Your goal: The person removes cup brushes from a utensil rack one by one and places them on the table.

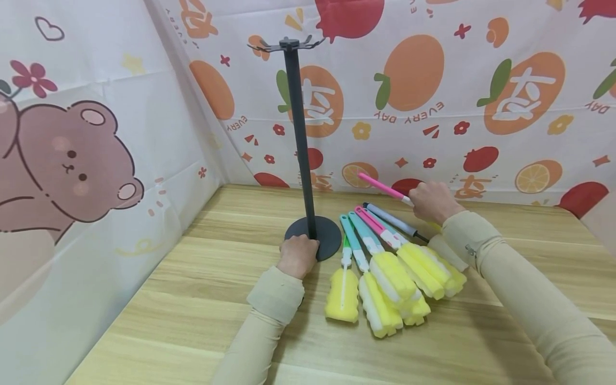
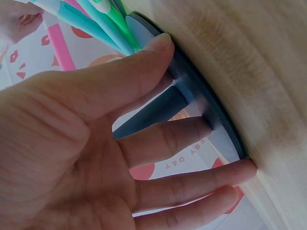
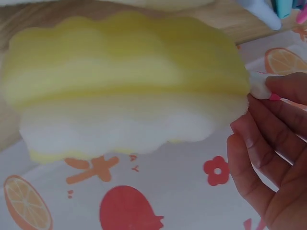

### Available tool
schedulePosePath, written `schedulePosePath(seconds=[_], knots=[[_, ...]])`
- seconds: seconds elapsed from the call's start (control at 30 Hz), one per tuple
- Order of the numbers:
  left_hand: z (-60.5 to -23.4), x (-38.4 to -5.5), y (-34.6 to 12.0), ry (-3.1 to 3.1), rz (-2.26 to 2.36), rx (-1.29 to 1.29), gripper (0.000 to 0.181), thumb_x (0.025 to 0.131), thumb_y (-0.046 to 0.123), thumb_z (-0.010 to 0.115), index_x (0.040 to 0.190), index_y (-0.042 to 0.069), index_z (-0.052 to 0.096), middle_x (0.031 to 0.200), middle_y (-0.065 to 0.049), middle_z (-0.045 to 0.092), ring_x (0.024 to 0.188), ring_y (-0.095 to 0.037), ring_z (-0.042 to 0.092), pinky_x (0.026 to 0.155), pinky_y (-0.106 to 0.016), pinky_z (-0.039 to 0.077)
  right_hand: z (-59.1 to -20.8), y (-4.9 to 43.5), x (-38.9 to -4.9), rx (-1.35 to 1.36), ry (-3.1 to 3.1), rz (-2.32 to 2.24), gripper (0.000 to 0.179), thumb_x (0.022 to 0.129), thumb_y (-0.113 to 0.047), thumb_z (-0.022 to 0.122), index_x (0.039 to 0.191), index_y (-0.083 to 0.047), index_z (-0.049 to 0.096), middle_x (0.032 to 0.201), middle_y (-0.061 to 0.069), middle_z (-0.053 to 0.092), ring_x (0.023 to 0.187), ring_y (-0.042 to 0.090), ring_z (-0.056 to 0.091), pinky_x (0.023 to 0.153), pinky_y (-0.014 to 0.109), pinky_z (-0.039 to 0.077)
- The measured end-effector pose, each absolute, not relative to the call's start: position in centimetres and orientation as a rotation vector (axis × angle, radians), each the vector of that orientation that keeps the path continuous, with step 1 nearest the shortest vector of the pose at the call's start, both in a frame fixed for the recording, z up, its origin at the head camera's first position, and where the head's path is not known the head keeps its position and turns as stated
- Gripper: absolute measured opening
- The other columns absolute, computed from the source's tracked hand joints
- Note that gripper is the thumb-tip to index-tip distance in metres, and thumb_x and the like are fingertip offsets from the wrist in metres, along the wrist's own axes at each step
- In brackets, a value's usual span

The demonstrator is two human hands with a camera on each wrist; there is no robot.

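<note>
A black stand (image 1: pixel 299 133) with a round base and a ring of small hooks on top stands upright on the table. My left hand (image 1: pixel 298 255) rests its fingertips on the near side of the base (image 2: pixel 218 115), its fingers fairly straight and spread. My right hand (image 1: pixel 434 201) pinches a sponge bottle brush (image 1: pixel 382 186) at the white neck, lifted above the table. Its pink handle points left, and its yellow and white sponge head (image 3: pixel 129 86) fills much of the right wrist view. Right of the stand lies a pile of similar bottle brushes (image 1: pixel 392 275) with green, teal and pink handles.
A grey-blue handled brush (image 1: pixel 392 219) lies at the back of the pile, its head partly behind my right arm. The wooden table (image 1: pixel 202 267) meets a fruit-printed cloth (image 1: pixel 414 128) at the back and a bear-printed cloth (image 1: pixel 72 160) on the left.
</note>
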State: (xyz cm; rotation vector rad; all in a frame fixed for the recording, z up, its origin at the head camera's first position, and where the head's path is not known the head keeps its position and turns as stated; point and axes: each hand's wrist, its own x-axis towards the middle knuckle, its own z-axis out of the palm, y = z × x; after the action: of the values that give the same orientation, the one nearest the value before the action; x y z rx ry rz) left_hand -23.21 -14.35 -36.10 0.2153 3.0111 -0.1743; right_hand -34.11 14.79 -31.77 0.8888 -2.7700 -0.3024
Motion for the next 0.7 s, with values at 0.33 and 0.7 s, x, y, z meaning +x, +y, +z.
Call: schedulePosePath(seconds=[0.33,0.7], knots=[[-36.1,-23.2,-14.3,3.015,-0.165,0.213,0.027,0.101,0.013,0.065,0.125,0.016,0.074,0.104,-0.015,0.073,0.085,-0.033,0.071,0.059,-0.042,0.055,-32.7,15.6,-34.5,0.894,-2.788,-0.288,0.005,0.084,0.000,0.074,0.085,0.005,0.072,0.062,0.008,0.060,0.048,0.021,0.047,0.045,0.030,0.048],[-36.3,-23.3,-14.3,3.022,-0.177,0.216,0.027,0.100,0.012,0.065,0.125,0.016,0.075,0.103,-0.015,0.073,0.083,-0.032,0.071,0.059,-0.042,0.055,-33.7,15.1,-34.6,0.853,-2.895,-0.217,0.013,0.090,-0.007,0.070,0.081,0.001,0.069,0.057,0.004,0.055,0.051,0.021,0.051,0.050,0.033,0.050]])
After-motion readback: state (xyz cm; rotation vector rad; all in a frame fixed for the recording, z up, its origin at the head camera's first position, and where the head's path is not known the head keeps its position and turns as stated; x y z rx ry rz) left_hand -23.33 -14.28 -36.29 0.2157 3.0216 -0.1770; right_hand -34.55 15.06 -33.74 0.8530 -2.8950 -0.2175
